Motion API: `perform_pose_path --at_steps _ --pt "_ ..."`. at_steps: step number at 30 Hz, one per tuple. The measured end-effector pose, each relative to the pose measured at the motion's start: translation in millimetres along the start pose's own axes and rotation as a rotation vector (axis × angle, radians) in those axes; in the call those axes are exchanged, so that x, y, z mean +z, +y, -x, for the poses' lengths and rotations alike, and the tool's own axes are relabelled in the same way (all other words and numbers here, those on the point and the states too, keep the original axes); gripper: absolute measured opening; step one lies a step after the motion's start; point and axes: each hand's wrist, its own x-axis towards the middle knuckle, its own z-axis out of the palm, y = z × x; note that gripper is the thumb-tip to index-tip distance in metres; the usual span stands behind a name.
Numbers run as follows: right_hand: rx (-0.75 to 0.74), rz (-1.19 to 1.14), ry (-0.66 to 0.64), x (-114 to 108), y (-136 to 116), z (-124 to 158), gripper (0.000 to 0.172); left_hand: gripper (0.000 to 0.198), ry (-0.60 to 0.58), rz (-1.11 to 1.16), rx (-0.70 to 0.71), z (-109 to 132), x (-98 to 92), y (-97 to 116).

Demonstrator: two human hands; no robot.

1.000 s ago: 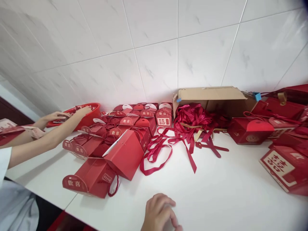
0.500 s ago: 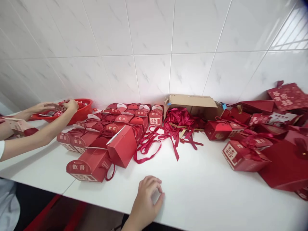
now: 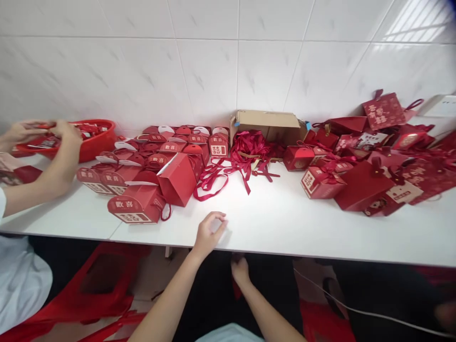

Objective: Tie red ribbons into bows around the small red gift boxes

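My left hand (image 3: pixel 210 232) rests at the front edge of the white table (image 3: pixel 270 223), its fingers curved and the thumb apart, with nothing between them. Below the table edge, over my dark-clothed lap, is my right hand (image 3: pixel 241 271); its fingers are in shadow and partly hidden. Nearest to my left hand on the tabletop are a red gift box (image 3: pixel 137 204) with a cord handle, a taller plain-sided red box (image 3: pixel 178 179) and a loose loop of red ribbon (image 3: pixel 213 186).
Several red gift boxes (image 3: pixel 121 173) stand in rows at left. An open cardboard box (image 3: pixel 267 118) spills red ribbons (image 3: pixel 249 147). Red bags and boxes (image 3: pixel 366 183) pile up at right. At far left, a co-worker's hands (image 3: pixel 66 135) are over a red basin (image 3: pixel 96 147).
The view has tilted down and shifted, so my right hand and lap now show. My left hand keeps its curved pose at the table edge. The co-worker's hands remain over the basin.
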Motion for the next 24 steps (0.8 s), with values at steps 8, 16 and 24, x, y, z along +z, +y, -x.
perform_pose_path --at_steps 8,16,24 --pt "-0.224 -0.530 -0.063 -81.2 -57.0 89.0 0.024 0.021 -0.178 0.223 -0.033 28.5 -15.7 47.3" --pt "-0.406 -0.883 0.020 -117.8 -99.1 89.6 0.021 0.047 -0.826 0.666 -0.186 50.7 11.1 74.8" --pt "-0.352 -1.077 0.102 -147.6 -95.3 85.3 0.012 0.033 -0.555 0.521 -0.307 39.8 -6.8 59.5"
